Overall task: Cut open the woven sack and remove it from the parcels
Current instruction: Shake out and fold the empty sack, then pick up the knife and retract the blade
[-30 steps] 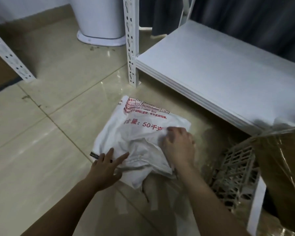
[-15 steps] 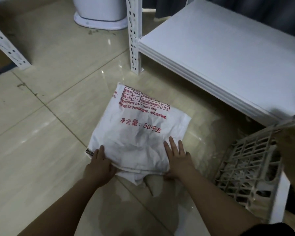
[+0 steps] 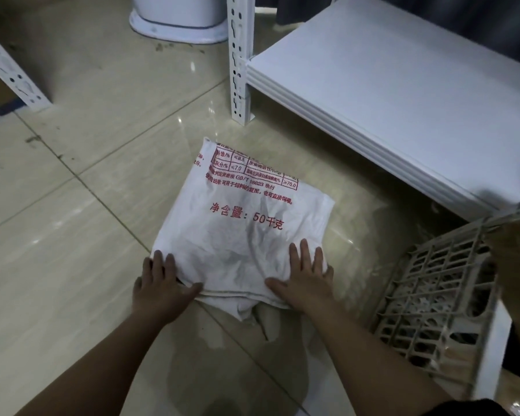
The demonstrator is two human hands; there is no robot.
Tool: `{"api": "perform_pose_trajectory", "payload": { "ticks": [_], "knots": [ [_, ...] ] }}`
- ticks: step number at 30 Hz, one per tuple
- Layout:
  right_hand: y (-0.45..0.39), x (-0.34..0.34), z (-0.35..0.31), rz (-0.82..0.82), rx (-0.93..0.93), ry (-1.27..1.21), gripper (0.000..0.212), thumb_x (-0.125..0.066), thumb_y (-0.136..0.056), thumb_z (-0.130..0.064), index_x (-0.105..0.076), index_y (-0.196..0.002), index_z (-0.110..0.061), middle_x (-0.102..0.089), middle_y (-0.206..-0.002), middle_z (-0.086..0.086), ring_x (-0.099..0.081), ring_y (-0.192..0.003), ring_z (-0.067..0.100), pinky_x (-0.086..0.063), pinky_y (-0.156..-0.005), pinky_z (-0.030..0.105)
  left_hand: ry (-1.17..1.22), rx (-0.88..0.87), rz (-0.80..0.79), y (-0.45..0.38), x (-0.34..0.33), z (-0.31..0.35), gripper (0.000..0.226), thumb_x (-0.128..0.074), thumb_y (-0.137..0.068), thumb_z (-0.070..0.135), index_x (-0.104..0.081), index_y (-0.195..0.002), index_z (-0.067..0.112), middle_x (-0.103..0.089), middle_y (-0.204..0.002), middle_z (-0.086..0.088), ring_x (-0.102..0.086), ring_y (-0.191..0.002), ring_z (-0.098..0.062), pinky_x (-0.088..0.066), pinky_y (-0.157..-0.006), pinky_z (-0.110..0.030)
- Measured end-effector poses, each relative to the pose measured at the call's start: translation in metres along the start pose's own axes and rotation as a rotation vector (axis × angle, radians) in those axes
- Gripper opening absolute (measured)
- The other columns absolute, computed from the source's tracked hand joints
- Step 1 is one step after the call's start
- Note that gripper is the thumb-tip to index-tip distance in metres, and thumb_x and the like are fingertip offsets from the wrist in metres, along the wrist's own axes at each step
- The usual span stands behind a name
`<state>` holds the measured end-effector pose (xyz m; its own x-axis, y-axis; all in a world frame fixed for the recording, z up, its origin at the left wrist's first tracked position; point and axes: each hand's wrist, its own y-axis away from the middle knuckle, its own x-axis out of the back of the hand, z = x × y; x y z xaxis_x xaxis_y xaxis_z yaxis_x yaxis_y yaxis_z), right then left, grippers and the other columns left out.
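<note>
A white woven sack [image 3: 243, 217] with red printed text lies folded flat on the tiled floor in the middle of the head view. My left hand [image 3: 159, 283] rests flat on its near left corner, fingers straight and thumb pointing right. My right hand [image 3: 305, 274] presses flat on the near right part, fingers spread toward the far side. A crumpled end of the sack sticks out below the fold between my hands. No parcels are visible.
A low white metal shelf [image 3: 388, 94] stands to the right, its perforated post [image 3: 237, 58] just beyond the sack. A grey plastic lattice crate [image 3: 436, 307] leans at the right. A white round base [image 3: 177, 22] sits at the top, another rack post [image 3: 9, 73] at left.
The bunched sack has been spread and folded flat. My right hand went from gripping the cloth to pressing on it; my left hand now lies flat on the left corner.
</note>
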<state>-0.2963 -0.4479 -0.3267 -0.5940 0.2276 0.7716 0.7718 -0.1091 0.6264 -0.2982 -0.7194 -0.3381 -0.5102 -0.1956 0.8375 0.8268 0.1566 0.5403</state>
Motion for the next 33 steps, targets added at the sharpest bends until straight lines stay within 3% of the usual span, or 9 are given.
{"api": "perform_pose_trajectory", "payload": {
  "ticks": [3,5,8,12,18,22,27,30,33],
  "knots": [
    [-0.004,-0.001,-0.005,-0.016,0.0,-0.046,0.098,-0.039,-0.085,-0.07,0.019,-0.15,-0.024,0.033,-0.154,-0.001,0.028,-0.142,0.032,-0.003,-0.117,0.052,0.045,-0.074,-0.057,-0.017,0.002,-0.005,0.106,-0.032,-0.078,0.078,0.001,-0.152,0.01,0.008,-0.161,-0.01,0.01,-0.148,-0.028,-0.008,-0.12,-0.043],
    [-0.015,0.006,-0.004,-0.066,0.019,-0.098,0.096,-0.046,-0.089,-0.058,0.019,-0.15,-0.021,0.034,-0.154,-0.001,0.029,-0.141,0.034,-0.003,-0.117,0.049,0.145,-0.156,-0.039,-0.026,0.015,-0.009,0.112,-0.026,-0.069,0.076,-0.013,-0.151,0.002,-0.013,-0.158,-0.018,-0.009,-0.147,-0.032,-0.011,-0.118,-0.041],
    [-0.025,0.019,0.011,-0.093,0.126,-0.101,0.092,-0.055,-0.09,-0.034,0.011,-0.151,-0.014,0.021,-0.159,0.006,0.021,-0.145,0.031,0.002,-0.12,0.043,0.333,-0.176,0.083,-0.025,0.027,-0.012,0.075,-0.059,-0.088,0.04,-0.03,-0.147,0.004,-0.038,-0.147,-0.021,-0.042,-0.128,-0.036,-0.031,-0.108,-0.043],
    [0.006,0.027,0.013,0.085,0.088,-0.041,0.082,-0.056,-0.086,-0.032,-0.006,-0.15,-0.023,0.005,-0.161,0.0,0.008,-0.147,0.03,-0.011,-0.116,0.05,0.104,-0.11,0.225,0.004,0.025,0.003,0.06,-0.053,-0.091,0.039,-0.038,-0.144,0.016,-0.039,-0.147,-0.011,-0.038,-0.133,-0.03,-0.032,-0.107,-0.048],
    [0.072,0.083,0.001,0.232,0.141,-0.171,0.044,-0.04,-0.098,-0.032,-0.038,-0.14,-0.019,-0.034,-0.147,0.005,-0.034,-0.135,0.027,-0.034,-0.104,0.04,0.127,-0.336,0.227,0.041,0.084,0.044,0.052,-0.051,-0.093,0.024,-0.041,-0.142,0.01,-0.046,-0.144,-0.01,-0.046,-0.13,-0.026,-0.037,-0.104,-0.038],
    [0.137,0.136,0.001,0.255,0.129,-0.16,0.037,-0.038,-0.098,-0.029,-0.052,-0.131,-0.019,-0.053,-0.134,0.009,-0.052,-0.119,0.029,-0.044,-0.096,0.036,0.292,-0.355,0.109,0.097,0.151,0.086,0.035,-0.047,-0.097,0.026,-0.055,-0.128,0.012,-0.06,-0.129,-0.009,-0.055,-0.119,-0.024,-0.041,-0.096,-0.028],
    [0.24,0.198,0.009,0.336,0.113,-0.16,0.032,-0.039,-0.095,-0.026,-0.06,-0.119,-0.022,-0.063,-0.123,0.005,-0.059,-0.112,0.029,-0.048,-0.089,0.033,0.343,-0.472,0.116,0.197,0.225,0.136,0.013,-0.049,-0.09,0.022,-0.06,-0.089,0.018,-0.072,-0.099,-0.004,-0.068,-0.092,-0.02,-0.05,-0.081,-0.03],
    [0.303,0.227,0.025,0.392,0.106,-0.174,0.031,-0.039,-0.094,-0.025,-0.062,-0.115,-0.022,-0.066,-0.118,0.006,-0.06,-0.109,0.029,-0.049,-0.086,0.033,0.28,-0.566,0.141,0.264,0.259,0.164,0.016,-0.046,-0.085,0.013,-0.057,-0.074,0.016,-0.075,-0.084,-0.005,-0.072,-0.076,-0.018,-0.055,-0.076,-0.028],
    [0.374,0.247,0.052,0.499,0.057,-0.145,0.029,-0.042,-0.092,-0.026,-0.063,-0.111,-0.018,-0.065,-0.117,0.011,-0.06,-0.108,0.033,-0.047,-0.083,0.033,0.256,-0.66,0.197,0.334,0.283,0.194,0.018,-0.047,-0.083,0.011,-0.06,-0.072,0.013,-0.075,-0.078,-0.008,-0.072,-0.075,-0.021,-0.057,-0.073,-0.03]
  ]
}}
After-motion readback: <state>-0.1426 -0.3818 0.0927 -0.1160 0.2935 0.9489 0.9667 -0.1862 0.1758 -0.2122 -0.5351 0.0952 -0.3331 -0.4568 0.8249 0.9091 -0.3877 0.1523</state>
